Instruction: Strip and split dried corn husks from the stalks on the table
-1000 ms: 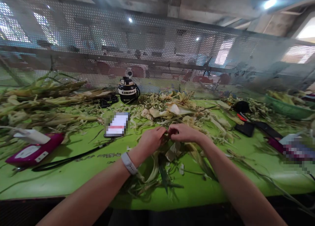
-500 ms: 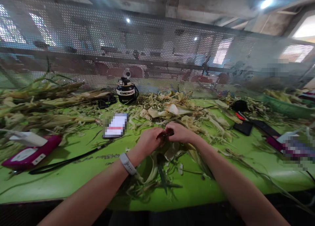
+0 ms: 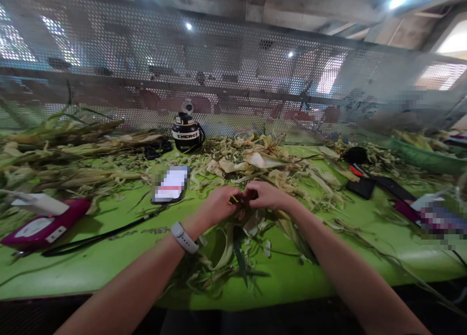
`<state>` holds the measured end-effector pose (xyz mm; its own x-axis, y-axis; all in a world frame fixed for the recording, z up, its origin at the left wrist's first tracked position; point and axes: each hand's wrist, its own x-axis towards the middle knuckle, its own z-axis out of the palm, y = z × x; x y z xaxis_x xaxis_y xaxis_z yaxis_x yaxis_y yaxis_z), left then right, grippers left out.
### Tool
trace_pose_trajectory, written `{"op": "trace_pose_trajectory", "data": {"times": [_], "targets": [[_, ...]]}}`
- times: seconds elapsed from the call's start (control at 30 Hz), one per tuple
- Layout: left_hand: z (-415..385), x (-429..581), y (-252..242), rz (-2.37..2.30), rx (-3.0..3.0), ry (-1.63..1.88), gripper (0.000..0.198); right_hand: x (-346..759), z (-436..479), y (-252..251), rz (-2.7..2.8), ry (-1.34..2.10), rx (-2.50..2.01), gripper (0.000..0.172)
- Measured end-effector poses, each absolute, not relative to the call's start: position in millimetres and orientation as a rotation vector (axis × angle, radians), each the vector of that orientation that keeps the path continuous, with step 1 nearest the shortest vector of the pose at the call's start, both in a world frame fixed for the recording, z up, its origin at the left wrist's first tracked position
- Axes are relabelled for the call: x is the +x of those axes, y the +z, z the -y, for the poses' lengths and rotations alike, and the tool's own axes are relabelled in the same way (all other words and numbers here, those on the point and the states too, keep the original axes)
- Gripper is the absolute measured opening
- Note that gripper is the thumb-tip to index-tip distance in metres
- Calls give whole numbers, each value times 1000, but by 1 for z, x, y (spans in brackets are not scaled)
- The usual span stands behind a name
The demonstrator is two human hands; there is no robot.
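Observation:
My left hand [image 3: 220,204], with a pale watch band [image 3: 184,237] on its wrist, is closed in a pinch at the middle of the green table [image 3: 120,262]. My right hand [image 3: 265,197] meets it from the right, fingers curled and fingertips almost touching the left ones. Whatever lies between the fingertips is too small and dark to name. Below both hands are strips of corn husk [image 3: 226,250] and a dark green leaf strip [image 3: 241,263]. A heap of husk scraps [image 3: 255,160] lies just beyond the fingers.
A phone [image 3: 170,184] on a black strap lies left, near a purple power strip [image 3: 45,223]. A black "ENERGY" jar [image 3: 187,134] stands at the back before a perforated metal screen [image 3: 233,57]. Husk bundles [image 3: 73,145] cover the far left; a green basket [image 3: 426,156] sits far right.
My left hand and wrist have shifted slightly left, and its fingers have loosened a little. My right hand stays nearly in place.

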<state>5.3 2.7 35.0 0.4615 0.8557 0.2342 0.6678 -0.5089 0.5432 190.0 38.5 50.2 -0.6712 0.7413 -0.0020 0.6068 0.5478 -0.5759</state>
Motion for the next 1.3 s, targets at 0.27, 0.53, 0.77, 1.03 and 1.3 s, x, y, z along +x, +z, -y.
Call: {"op": "trace_pose_trajectory", "data": {"times": [0.27,0.53,0.77,1.03,1.3], "targets": [[-4,4,38,-1339,2379,614,16,191,-39,48,2535,792,-1129,13],[-2,2,43,-1331,2337,534,17,191,-39,48,2533,787,-1116,12],[0,3,46,-1398,2368,509,14,191,-37,50,2556,747,-1113,12],[1,4,44,-1373,2472,573,11,190,-34,57,2539,794,-1176,14],[2,6,40,-1370,2500,564,7,190,-34,54,2525,829,-1186,14]]}}
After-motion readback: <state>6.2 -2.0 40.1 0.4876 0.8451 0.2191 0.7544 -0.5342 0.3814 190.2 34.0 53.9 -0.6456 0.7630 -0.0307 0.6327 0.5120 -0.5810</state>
